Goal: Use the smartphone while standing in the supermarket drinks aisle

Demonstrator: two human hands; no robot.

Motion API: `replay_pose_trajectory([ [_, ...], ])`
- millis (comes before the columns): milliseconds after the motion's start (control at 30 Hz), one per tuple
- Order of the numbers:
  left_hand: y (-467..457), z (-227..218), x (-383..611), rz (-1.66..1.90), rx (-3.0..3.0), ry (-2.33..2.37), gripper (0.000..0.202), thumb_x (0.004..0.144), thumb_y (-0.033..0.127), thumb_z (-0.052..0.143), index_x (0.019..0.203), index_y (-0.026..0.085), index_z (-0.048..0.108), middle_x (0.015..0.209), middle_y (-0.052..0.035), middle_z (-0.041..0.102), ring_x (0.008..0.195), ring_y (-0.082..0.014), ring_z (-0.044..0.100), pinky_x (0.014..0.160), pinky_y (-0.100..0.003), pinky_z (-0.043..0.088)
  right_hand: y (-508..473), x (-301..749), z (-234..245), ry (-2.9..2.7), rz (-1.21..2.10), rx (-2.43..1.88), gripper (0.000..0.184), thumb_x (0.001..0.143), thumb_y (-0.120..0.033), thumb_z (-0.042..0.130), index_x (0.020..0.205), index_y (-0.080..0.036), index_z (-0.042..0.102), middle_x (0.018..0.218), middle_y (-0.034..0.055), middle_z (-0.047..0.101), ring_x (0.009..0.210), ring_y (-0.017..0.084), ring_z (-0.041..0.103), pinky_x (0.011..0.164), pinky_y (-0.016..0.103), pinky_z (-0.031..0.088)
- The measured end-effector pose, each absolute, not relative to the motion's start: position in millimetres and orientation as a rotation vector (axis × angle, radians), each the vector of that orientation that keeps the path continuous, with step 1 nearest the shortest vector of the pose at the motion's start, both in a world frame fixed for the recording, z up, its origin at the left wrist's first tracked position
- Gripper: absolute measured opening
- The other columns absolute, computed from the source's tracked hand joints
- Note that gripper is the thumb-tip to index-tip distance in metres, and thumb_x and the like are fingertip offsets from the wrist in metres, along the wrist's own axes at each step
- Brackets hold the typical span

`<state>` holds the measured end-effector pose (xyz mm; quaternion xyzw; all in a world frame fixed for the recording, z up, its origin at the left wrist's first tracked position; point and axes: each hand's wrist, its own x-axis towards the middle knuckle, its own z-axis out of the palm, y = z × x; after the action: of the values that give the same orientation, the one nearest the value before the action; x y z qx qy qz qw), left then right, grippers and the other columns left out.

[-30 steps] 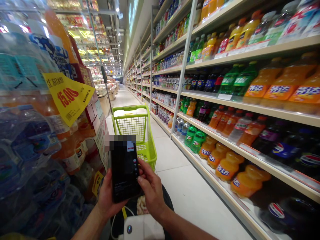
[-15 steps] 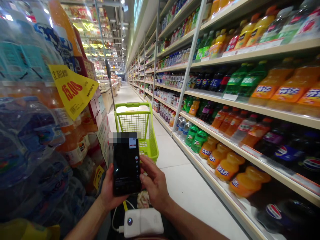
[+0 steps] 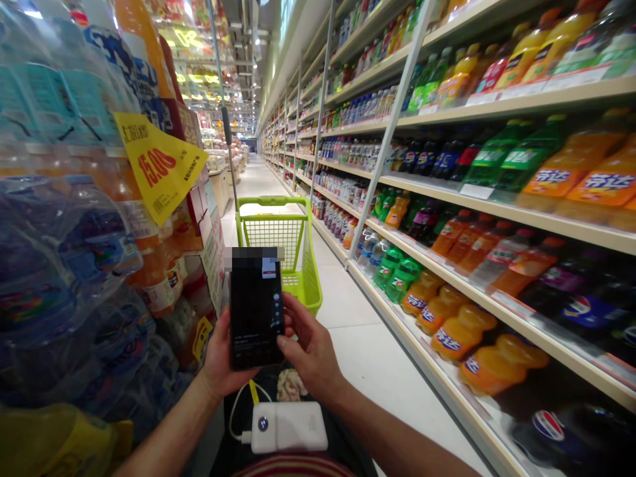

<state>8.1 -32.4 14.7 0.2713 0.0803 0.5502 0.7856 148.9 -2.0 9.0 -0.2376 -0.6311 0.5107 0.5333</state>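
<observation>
Head view: a black phone (image 3: 256,311) stands upright in the lower middle of the frame, clasped along its lower left edge by the left hand (image 3: 223,364). The right hand (image 3: 311,348) sits just beside it, fingertips against the right edge, its grip unclear. A white power bank (image 3: 289,427) lies below, apart from both hands. Past the phone stands a green shopping cart (image 3: 271,201), with open floor (image 3: 368,358) to its right before the drink shelves (image 3: 497,212).

I'm standing in a long supermarket aisle, white floor tiles (image 3: 368,351) running far ahead between cream shelving (image 3: 497,211) of soft drinks on my right and shrink-wrapped bottle stacks (image 3: 64,265) on my left, under a dark ceiling (image 3: 241,53).
</observation>
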Motion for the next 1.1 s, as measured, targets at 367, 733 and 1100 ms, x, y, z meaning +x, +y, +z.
replay_pose_trajectory([
  [367,-29,20,13,1.289,0.588,0.309,0.053,0.079,0.053,0.041,0.102,0.012,0.065,0.102,-0.0124,0.068,0.113,-0.0322,0.049,0.102,-0.05,0.026,-11,135,18,-1.534,1.36,-0.747,0.101,0.051,-0.013,0.071,0.136,-0.025,0.016,0.107,0.0048,0.054,0.088,0.017,0.055,0.08,0.033,0.047],
  [733,-28,19,11,1.29,0.58,0.336,0.05,0.078,0.051,0.043,0.102,0.012,0.065,0.104,-0.0127,0.067,0.115,-0.0324,0.048,0.102,-0.05,0.027,-6,132,10,-1.388,1.539,-0.652,0.091,0.058,-0.024,0.071,0.133,-0.024,0.02,0.105,0.0056,0.054,0.091,0.018,0.058,0.081,0.035,0.048],
  [1100,-21,17,8,1.279,0.566,0.355,0.054,0.078,0.053,0.041,0.103,0.011,0.065,0.102,-0.0133,0.068,0.115,-0.0332,0.046,0.101,-0.051,0.028,-2,130,5,-1.477,1.415,-0.716,0.104,0.051,-0.013,0.074,0.136,-0.025,0.015,0.103,0.0036,0.054,0.088,0.017,0.057,0.081,0.034,0.048],
])
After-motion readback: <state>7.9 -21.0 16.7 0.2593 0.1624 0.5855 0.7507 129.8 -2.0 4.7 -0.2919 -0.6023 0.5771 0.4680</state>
